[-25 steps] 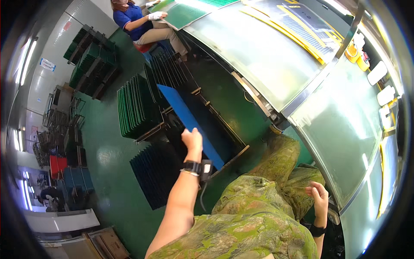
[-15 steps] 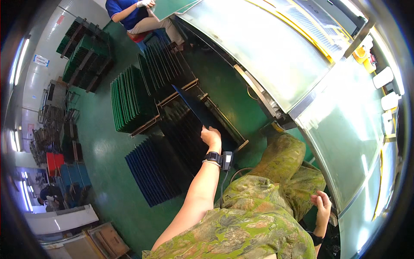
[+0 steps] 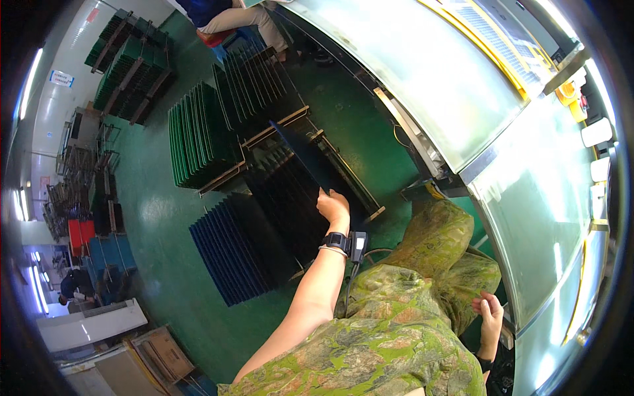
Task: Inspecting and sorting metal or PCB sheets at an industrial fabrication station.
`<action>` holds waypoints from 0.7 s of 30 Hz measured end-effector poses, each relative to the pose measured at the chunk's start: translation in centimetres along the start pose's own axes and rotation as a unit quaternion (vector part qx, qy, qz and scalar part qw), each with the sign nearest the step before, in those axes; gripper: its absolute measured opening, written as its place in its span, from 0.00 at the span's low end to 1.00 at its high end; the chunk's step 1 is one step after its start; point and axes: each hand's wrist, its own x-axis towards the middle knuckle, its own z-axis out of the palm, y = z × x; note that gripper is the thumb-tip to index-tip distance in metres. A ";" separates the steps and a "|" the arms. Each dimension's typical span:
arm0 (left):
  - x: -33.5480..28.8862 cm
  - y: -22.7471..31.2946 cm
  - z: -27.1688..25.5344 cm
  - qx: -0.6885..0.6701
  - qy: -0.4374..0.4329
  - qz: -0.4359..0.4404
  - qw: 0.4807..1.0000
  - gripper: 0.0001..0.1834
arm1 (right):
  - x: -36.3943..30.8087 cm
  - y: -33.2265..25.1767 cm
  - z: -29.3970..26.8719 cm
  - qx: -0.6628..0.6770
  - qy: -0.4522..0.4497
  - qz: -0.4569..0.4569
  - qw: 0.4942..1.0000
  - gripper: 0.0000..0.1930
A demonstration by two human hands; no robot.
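In the head view, my only feed, I watched the left grip (image 3: 334, 206) near the middle of the frame. Its thumb and fingers were pinching the near part of a dark blue panel (image 3: 300, 150). That panel stood tilted just above centre, running up and to the left from the fingertips, over a rack (image 3: 350, 173) with pale rails. Other dark panels stood close together in the rack, too shadowed for me to count. On the left wrist I saw a black watch (image 3: 337, 239), with a small black box (image 3: 358, 244) and its cable just beside it.

The right grip (image 3: 489, 311) was at the lower right, fingers loosely curled and a little spread, near the leg of the camouflage trousers (image 3: 439, 234).

Left of the rack I made out 2 groups of upright panels on the green floor (image 3: 158, 244): green panels (image 3: 198, 142) above, blue panels (image 3: 231, 247) below. A further group of dark green panels (image 3: 254, 86) stood at upper centre, near a seated co-worker in beige trousers (image 3: 254, 26). Pale, shiny worktop (image 3: 409, 59) filled the upper right, with yellow tape rolls (image 3: 569, 94) and white containers (image 3: 598, 133) along the far right.
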 end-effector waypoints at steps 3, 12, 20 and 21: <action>0.2 -0.2 0.1 -0.049 -0.005 0.029 0.998 0.16 | 0.1 0.4 -0.1 0.000 -0.004 0.001 1.000 0.15; 0.0 0.6 0.1 -0.020 -0.017 0.016 1.000 0.16 | 0.2 1.1 -0.3 0.009 0.001 -0.005 1.000 0.16; 0.6 0.4 1.0 -0.006 -0.037 0.015 0.999 0.17 | 0.8 3.4 -0.7 -0.023 0.008 -0.010 1.000 0.14; 0.6 0.5 1.1 -0.005 -0.033 0.010 0.999 0.14 | 0.8 3.6 -0.7 -0.021 0.007 -0.003 1.000 0.14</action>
